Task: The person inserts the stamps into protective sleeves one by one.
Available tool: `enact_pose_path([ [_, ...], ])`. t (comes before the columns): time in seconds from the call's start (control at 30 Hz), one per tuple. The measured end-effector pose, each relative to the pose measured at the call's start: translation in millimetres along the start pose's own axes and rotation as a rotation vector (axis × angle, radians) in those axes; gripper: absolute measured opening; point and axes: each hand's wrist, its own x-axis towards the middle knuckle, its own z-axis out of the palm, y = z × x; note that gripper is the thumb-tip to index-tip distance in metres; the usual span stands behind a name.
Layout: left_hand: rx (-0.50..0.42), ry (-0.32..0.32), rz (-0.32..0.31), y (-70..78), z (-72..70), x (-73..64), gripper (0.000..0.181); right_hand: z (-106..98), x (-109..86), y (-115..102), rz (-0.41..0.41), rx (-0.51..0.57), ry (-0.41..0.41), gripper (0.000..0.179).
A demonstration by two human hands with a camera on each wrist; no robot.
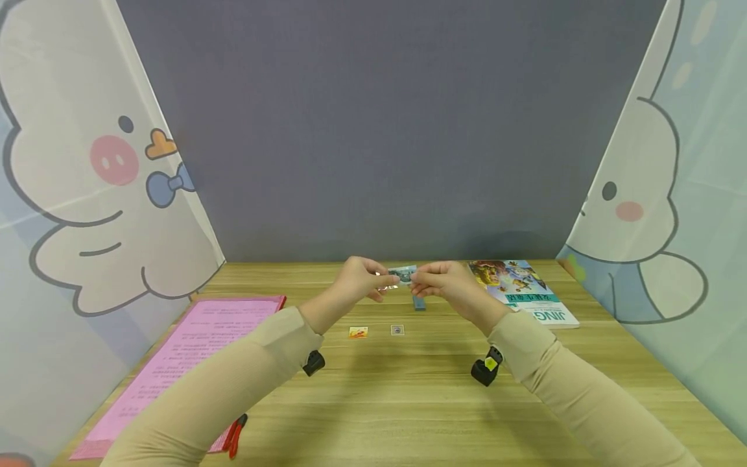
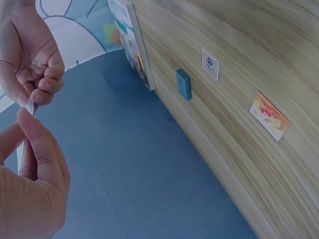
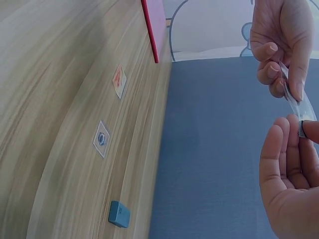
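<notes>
Held up above the table between both hands is a small clear plastic sleeve with a dark greenish picture piece at it, perhaps a stamp. My left hand pinches the sleeve between thumb and fingers. From the other side my right hand pinches the dark piece at the sleeve's edge, its other fingers curved behind. I cannot tell whether the piece lies inside the sleeve. Below the hands, an orange-and-yellow stamp and a pale-bordered stamp with a round blue-grey motif lie flat on the table.
A small blue block lies beyond the stamps. At the back right is a colourful book. Along the left side stretches a pink sheet with print, red-handled pliers by its near corner. A grey panel stands behind the table.
</notes>
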Motion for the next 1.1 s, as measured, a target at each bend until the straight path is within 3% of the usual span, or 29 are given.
enact_pose_path([
  [0.3, -0.009, 0.028, -0.005, -2.3, 2.2, 2.1, 0.019, 4, 0.4, 3, 0.022, 0.005, 0.038, 0.027],
  [0.63, -0.005, 0.044, -0.013, -5.4, 2.0, 1.8, 0.022, 7, -0.1, 5, 0.023, 0.049, 0.003, 0.027],
  [0.9, -0.001, 0.038, 0.015, -4.5, 1.5, 0.2, 0.02, 9, 0.8, 6, 0.018, 0.036, 0.014, 0.026],
  [1.1, -0.008, 0.041, 0.025, -5.9, 2.4, -0.9, 0.029, 11, 2.3, 8, 0.037, 0.047, 0.028, 0.025],
])
